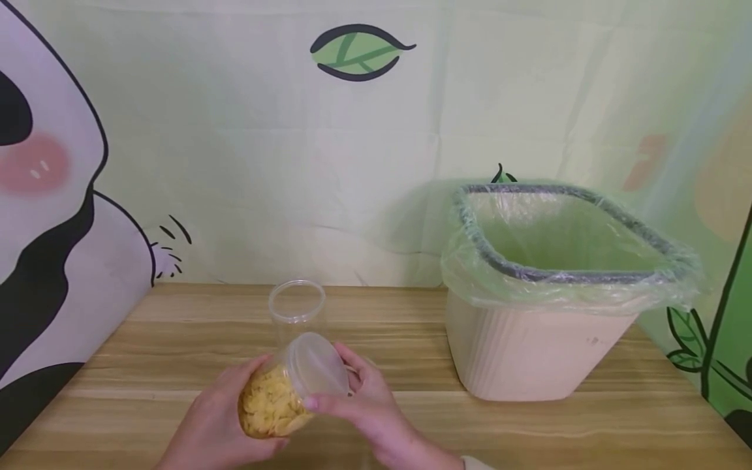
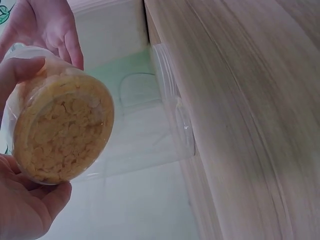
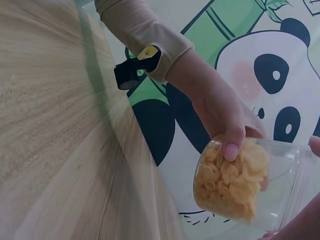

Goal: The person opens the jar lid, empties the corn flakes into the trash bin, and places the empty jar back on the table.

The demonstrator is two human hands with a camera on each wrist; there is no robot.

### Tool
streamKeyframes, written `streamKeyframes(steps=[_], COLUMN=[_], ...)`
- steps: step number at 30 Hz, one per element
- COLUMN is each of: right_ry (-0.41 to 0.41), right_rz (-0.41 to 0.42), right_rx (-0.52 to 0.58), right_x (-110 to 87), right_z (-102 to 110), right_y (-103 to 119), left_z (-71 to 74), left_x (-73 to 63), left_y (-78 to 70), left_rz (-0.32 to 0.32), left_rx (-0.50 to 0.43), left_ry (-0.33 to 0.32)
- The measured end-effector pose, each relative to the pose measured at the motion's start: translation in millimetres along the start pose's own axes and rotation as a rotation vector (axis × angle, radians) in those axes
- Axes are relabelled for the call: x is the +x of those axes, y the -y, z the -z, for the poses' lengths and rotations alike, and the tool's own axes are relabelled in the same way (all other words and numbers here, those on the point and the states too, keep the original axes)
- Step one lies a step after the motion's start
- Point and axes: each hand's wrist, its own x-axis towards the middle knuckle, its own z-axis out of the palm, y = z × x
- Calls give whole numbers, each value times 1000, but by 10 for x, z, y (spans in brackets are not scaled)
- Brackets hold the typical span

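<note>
A clear jar (image 1: 271, 406) partly filled with yellow flakes is held tilted above the table, its frosted lid (image 1: 322, 367) facing up and right. My left hand (image 1: 214, 418) grips the jar's body around the flakes, and the right wrist view shows its thumb (image 3: 232, 145) pressed on the wall. With my right hand (image 1: 378, 414) I grip the lid by its edge, thumb on the near side and fingers behind. The lid sits on the jar's mouth. Behind the jar, a transparent container (image 1: 297, 320) stands upright without a lid; its lower part is partly hidden.
A pale ribbed trash bin (image 1: 540, 359) with a clear liner bag and grey rim stands at the right. The wood-grain table (image 1: 388, 326) meets a printed cloth backdrop (image 1: 247, 163) showing a panda and leaves. A dark wrist camera (image 3: 135, 70) is strapped on the left sleeve.
</note>
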Motion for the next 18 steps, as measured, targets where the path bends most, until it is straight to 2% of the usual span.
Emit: streamKeyframes(steps=[4,12,15,18], right_ry=[43,196,198,166], right_rz=[-18,-25,-27,-16], right_rx=[9,33,44,51], right_x=[16,96,98,71], right_z=[34,166,178,165], right_y=[2,0,-9,-29], left_z=[11,16,15,11], left_x=[-6,-10,-6,2], left_y=[18,55,60,54], left_rz=[1,-20,-16,-3], left_rx=[-13,-50,-64,-68], left_ry=[12,42,50,52])
